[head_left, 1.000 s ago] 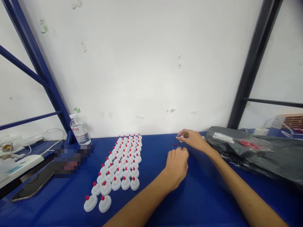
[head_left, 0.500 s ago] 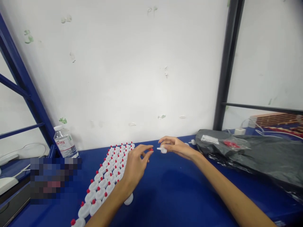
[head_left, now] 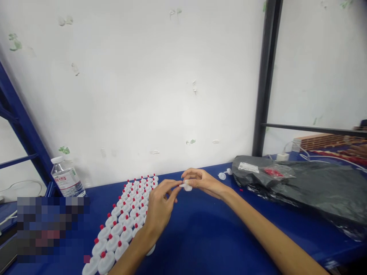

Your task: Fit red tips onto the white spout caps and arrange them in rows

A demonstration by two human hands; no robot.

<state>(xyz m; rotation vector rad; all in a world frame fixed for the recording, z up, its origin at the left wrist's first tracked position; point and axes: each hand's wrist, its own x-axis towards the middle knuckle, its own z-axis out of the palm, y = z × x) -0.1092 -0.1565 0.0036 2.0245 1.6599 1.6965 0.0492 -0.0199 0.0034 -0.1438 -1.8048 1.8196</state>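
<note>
My right hand (head_left: 205, 182) pinches a small white cap (head_left: 187, 186) above the blue table (head_left: 218, 233). My left hand (head_left: 159, 206) meets it from the left, with thumb and forefinger pinched at the cap's nozzle; the small red tip seen earlier is hidden between the fingers. Left of both hands, several white caps with red tips (head_left: 126, 217) stand in tidy rows on the table. Two loose white caps (head_left: 224, 174) lie behind my right wrist.
A grey plastic bag (head_left: 309, 187) with a clear packet of red tips (head_left: 273, 172) lies at the right. A water bottle (head_left: 66, 178) stands at the back left by a blue frame post. A black post (head_left: 265, 76) rises against the white wall.
My right hand picked up a white cap and my left a red tip from the table. Both hands came together to the left, the left fingers now at the cap.
</note>
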